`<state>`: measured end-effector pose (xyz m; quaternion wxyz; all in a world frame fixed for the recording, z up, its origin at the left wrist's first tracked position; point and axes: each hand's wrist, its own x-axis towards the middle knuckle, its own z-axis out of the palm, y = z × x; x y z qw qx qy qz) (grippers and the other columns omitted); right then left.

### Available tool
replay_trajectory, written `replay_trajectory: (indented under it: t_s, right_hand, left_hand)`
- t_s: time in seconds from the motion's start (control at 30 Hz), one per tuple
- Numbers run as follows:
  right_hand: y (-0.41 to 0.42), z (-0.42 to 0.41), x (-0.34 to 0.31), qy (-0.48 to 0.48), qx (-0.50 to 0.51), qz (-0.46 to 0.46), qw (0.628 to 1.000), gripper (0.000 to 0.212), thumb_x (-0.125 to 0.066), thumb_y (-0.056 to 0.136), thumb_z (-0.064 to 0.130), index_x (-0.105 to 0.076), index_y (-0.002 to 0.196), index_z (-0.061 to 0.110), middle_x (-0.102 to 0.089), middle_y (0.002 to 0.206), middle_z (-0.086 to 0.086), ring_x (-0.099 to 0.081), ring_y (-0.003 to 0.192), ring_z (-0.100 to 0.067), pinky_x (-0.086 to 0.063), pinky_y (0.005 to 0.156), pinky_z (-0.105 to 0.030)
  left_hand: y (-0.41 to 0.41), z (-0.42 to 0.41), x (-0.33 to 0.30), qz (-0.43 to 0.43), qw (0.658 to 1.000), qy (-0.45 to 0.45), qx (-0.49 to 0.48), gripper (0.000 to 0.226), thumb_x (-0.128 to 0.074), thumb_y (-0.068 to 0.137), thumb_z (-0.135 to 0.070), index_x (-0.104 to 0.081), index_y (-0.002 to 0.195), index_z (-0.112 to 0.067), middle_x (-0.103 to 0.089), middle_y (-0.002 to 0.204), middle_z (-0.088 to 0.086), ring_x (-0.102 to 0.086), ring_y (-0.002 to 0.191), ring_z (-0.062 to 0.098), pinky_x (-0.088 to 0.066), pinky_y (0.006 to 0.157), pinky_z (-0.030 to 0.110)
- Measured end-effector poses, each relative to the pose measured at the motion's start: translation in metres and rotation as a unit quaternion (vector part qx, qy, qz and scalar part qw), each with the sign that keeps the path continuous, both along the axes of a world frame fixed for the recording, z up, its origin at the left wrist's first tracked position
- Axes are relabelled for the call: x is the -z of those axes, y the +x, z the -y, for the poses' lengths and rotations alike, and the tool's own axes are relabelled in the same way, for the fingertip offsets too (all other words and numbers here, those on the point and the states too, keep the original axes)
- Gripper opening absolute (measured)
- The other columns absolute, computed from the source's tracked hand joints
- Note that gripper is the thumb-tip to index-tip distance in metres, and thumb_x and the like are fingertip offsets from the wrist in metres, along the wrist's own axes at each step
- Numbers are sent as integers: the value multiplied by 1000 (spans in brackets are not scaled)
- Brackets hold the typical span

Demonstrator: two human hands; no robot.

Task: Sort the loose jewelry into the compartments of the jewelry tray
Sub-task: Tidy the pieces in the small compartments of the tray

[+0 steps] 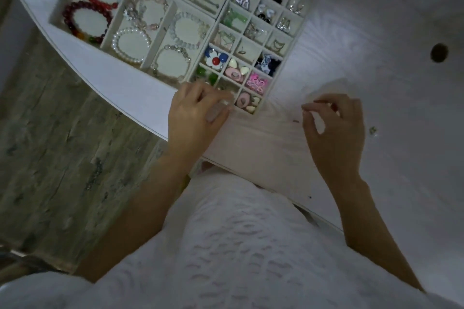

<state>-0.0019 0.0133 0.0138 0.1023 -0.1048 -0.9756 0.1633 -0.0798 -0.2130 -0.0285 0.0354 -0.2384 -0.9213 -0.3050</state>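
on the white surface [376, 32] my left hand [193, 113] pinches something small at the jewelry tray [261, 105]'s near corner compartment, my right hand [334, 128] loosely curled and empty, probably next reaching for the loose piece [373, 130].

jewelry tray [227, 5] far end cut off by top edge. left hand [193, 113] covers the near-left compartments; contents hidden. right hand [334, 128] fingertips pinched, anything held too small to tell. Speck [373, 130] on table: unidentifiable.
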Motion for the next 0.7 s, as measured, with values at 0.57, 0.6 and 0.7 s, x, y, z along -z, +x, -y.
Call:
replay_trajectory:
  t_s: [0.57,0.6,0.7]
  right_hand:
    - [21,0,47,-169,97,104,975,10,-61,87,19,-64,89,10,-61,91,-8,-54,85,-23,-38,69,-27]
    - [21,-1,45,-173,96,104,975,10,-61,87,18,-64,89,8,-60,92,-9,-54,85,-22,-39,69,-28]
    - [19,-6,37,-202,106,98,969,6,-64,81,10,-62,84,5,-57,88,-8,-51,75,-17,-41,67,-27]
  left_hand:
    - [9,-12,-2,85,996,-31,-13,17,-61,87,-26,-73,94,-16,-65,87,7,-58,82,31,-41,70,34]
    - [9,-12,-4,85,996,-31,-14,18,-60,87,-26,-73,94,-17,-65,86,7,-58,82,31,-41,70,34]
    - [8,-13,-5,78,996,-33,-10,20,-59,87,-28,-74,93,-16,-64,85,7,-58,80,31,-40,70,34]
